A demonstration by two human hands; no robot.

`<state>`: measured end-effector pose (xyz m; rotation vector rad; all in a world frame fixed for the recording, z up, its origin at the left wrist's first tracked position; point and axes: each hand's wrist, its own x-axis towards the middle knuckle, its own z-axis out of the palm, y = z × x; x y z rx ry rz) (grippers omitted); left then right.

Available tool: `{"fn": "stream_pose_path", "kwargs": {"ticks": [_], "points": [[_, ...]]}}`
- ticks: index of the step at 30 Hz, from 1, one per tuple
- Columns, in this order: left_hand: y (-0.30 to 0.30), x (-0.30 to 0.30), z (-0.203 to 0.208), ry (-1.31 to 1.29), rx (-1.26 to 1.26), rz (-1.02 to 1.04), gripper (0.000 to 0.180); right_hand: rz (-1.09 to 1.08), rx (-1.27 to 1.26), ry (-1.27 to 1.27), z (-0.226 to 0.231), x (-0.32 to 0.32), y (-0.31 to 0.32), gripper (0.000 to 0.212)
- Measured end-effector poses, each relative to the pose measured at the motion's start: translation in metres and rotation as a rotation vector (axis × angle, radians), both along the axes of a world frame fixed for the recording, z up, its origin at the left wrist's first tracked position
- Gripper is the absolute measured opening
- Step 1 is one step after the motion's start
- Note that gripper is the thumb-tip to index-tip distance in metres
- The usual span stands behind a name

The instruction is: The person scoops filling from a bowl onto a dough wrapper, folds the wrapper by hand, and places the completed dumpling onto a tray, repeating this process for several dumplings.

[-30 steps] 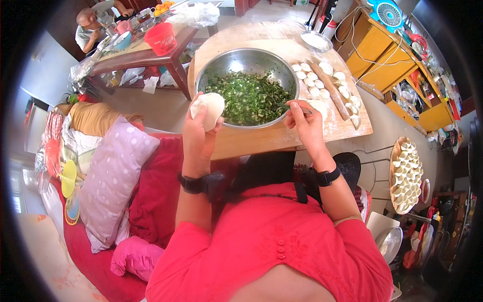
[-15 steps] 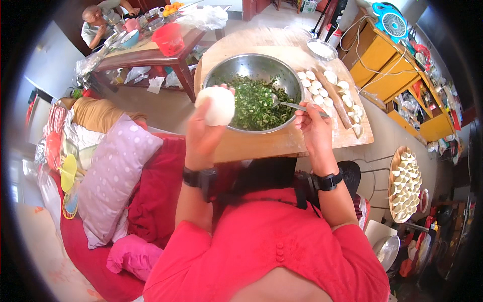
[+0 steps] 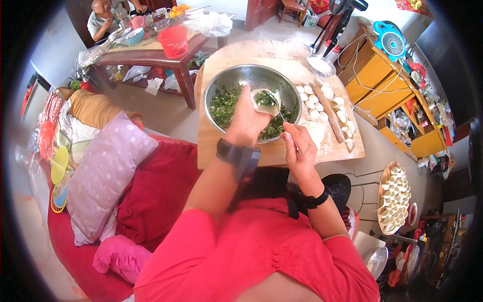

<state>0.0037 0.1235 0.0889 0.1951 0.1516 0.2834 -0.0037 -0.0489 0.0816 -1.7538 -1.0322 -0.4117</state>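
Left hand (image 3: 246, 115) gripping one wrapper (image 3: 263, 109) above one bowl (image 3: 240, 76), right hand (image 3: 300, 147) gripping one spoon (image 3: 282, 116) beside the bowl's near rim, one rolling pin (image 3: 328, 114) lying right of the bowl

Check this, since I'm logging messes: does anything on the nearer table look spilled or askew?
Nothing stands out as askew. White powder dusts the table near the dough pieces, which looks ordinary beside dough; I see no greens spilled around the bowl.
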Motion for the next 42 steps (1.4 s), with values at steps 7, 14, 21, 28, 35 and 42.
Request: {"fn": "stream_pose_path", "kwargs": {"ticks": [7,14,21,28,35,42], "points": [[0.003,-0.006,-0.005,0.04,-0.004,-0.028,0.04,0.014,0.1,0.11,0.005,0.002,-0.007,0.021],[-0.001,-0.012,0.004,0.11,-0.01,-0.031,0.04,0.138,0.533,0.878,0.019,0.004,-0.005,0.025],[0.002,-0.013,-0.011,0.066,0.303,0.072,0.043,0.151,0.428,0.746,0.025,0.004,-0.007,0.022],[0.005,-0.018,-0.012,-0.02,0.445,0.123,0.047,0.11,0.323,0.601,0.043,-0.004,-0.014,0.021],[0.004,-0.018,-0.003,0.043,0.088,-0.055,0.054,0.114,-0.134,-0.199,0.036,0.0,-0.013,0.024],[0.005,-0.021,0.001,0.062,0.073,-0.057,0.057,0.106,0.034,0.118,0.036,-0.003,-0.013,0.018]]}}
